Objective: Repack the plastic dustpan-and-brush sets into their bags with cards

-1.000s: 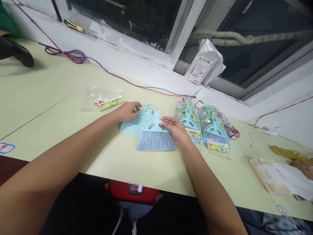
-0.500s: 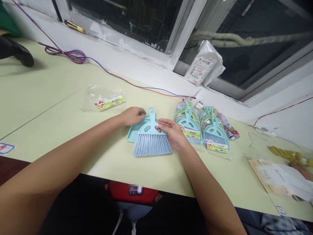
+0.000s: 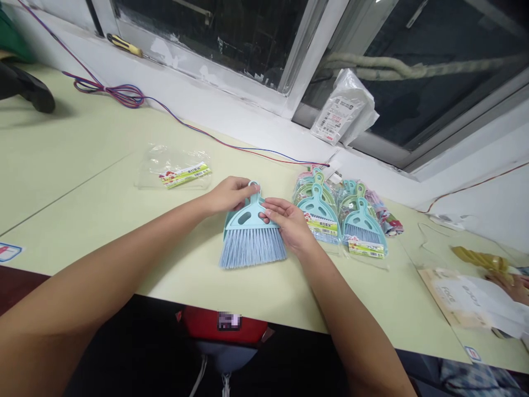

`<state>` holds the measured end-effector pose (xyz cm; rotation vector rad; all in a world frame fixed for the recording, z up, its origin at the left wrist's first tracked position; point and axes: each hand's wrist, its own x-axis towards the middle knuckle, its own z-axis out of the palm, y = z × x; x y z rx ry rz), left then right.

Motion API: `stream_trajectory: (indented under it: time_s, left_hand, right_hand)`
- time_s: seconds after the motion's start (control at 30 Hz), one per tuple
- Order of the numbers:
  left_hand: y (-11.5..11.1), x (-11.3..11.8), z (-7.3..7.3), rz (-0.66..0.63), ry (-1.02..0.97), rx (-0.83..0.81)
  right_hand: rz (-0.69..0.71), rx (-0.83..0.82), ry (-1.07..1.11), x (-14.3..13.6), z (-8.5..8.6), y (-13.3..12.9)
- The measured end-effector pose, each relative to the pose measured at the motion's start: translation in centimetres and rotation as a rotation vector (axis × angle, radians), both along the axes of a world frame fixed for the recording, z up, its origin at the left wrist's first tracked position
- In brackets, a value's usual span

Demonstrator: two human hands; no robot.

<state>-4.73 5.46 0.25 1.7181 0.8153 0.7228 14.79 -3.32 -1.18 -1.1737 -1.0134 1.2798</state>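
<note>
A light-blue hand brush with pale bristles faces me over the table, bristles toward me. Behind it a matching dustpan is mostly hidden, showing only at the left edge. My left hand is closed at the handles, its thumb across the brush's handle and its fingers behind at the dustpan. My right hand pinches the right shoulder of the brush head between thumb and fingers. Whether its fingers also touch the dustpan is hidden.
Bagged brush-and-dustpan sets stand stacked to the right. A clear labelled bag lies at left. A coiled cable runs along the wall. At far right, another person's hand is by a printed packet.
The dustpan has shifted right behind the brush, so less of it shows. My left hand has moved slightly right, its thumb now over the brush handle. The brush has come slightly nearer and left.
</note>
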Motion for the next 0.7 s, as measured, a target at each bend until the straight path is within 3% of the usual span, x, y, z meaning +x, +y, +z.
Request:
stream_trajectory:
  time_s: [0.13, 0.27, 0.37, 0.5, 0.7]
  left_hand:
    - [-0.2, 0.7, -0.5, 0.038, -0.097, -0.065]
    - [0.2, 0.7, -0.8, 0.173, -0.187, -0.077]
    - [0.2, 0.7, -0.7, 0.215, -0.191, -0.039]
    - [0.2, 0.8, -0.9, 0.252, -0.161, 0.003]
    - [0.0, 1.1, -1.1, 0.242, -0.160, -0.057]
  right_hand:
    - [-0.022, 0.122, -0.172, -0.1, -0.3, -0.1]
    - [-0.148, 0.488, -0.700, -0.1, -0.1, -0.7]
    - [-0.057, 0.637, -1.008, -0.5, 0.6, -1.7]
    - [0.116, 0.623, -1.200, -1.4, 1.2, -2.6]
    - [0.171, 0.571, -1.320, -1.8, 1.3, -3.0]
